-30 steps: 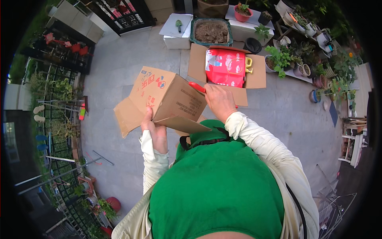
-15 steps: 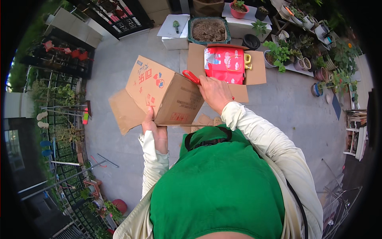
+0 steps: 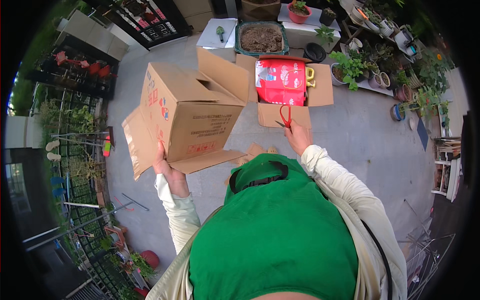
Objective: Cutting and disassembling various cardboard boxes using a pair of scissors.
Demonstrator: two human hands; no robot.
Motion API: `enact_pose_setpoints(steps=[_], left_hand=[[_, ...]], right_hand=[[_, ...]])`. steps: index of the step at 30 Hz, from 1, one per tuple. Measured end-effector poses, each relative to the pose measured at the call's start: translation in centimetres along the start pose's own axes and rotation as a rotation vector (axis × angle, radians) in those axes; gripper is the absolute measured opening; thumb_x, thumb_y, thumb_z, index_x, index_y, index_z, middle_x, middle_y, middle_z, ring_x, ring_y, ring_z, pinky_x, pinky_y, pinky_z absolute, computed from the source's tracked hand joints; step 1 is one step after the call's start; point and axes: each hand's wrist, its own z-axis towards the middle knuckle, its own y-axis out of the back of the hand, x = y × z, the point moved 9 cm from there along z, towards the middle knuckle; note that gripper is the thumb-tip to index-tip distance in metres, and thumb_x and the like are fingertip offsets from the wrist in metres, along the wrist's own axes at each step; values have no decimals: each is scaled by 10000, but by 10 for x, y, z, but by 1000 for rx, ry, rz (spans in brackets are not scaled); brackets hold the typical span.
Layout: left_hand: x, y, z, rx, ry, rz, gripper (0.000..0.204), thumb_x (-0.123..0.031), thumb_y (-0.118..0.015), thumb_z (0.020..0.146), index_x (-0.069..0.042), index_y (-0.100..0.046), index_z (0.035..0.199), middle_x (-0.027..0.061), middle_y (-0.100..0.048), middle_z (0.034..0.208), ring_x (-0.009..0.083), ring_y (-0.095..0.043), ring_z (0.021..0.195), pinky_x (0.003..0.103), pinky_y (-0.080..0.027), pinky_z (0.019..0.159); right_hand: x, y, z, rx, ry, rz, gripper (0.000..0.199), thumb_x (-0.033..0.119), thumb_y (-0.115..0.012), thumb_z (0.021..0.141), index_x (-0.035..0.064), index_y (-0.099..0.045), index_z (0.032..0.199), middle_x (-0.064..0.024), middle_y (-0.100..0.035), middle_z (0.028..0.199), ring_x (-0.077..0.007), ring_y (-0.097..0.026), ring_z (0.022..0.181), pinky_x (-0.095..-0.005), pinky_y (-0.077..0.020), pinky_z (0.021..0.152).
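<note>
My left hand (image 3: 170, 174) holds up a brown cardboard box (image 3: 200, 125) by its lower left edge, fingers hidden beneath. Its flaps hang loose, with a gap showing near the top. Red and blue printing marks its sides. In my right hand (image 3: 299, 136) is a pair of red-handled scissors (image 3: 285, 116), gripped near the pivot, with a dark blade pointing left. Beyond the scissors stands a second cardboard box (image 3: 320, 92) with spread flaps. Inside it lie a red package (image 3: 282, 92) and something with a yellow handle (image 3: 310, 76).
A planter of soil (image 3: 262, 39) stands at the far side, beside a white block with a green hand trowel (image 3: 220, 33). Potted plants (image 3: 350, 67) line the far right. Loose cardboard (image 3: 255, 150) lies on the grey paved floor near my feet. Poles (image 3: 112, 212) stick out at left.
The held box has moved left and turned, its flaps now swung apart. My right hand has come away from it to the right with the scissors, whose blade now shows.
</note>
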Motion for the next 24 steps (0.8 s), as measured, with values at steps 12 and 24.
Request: enact_pose_setpoints(steps=[12, 24], left_hand=[[12, -17, -17, 29, 84, 54, 403, -305, -505, 936, -46, -497, 1245, 113, -577, 1189, 252, -577, 1040, 401, -473, 898], [15, -45, -28, 398, 170, -79, 448, -330, -406, 966, -22, -455, 1289, 156, -527, 1269, 280, -547, 1114, 432, -447, 948]], right_hand=[[61, 96, 35, 87, -218, 1131, 493, 438, -729, 738, 5, -509, 823, -57, -551, 695, -121, -568, 614, -264, -457, 530], [51, 100, 60, 260, -13, 461, 432, 271, -673, 750, -49, -566, 1018, -213, -627, 898, -266, -628, 722, -359, -496, 663]])
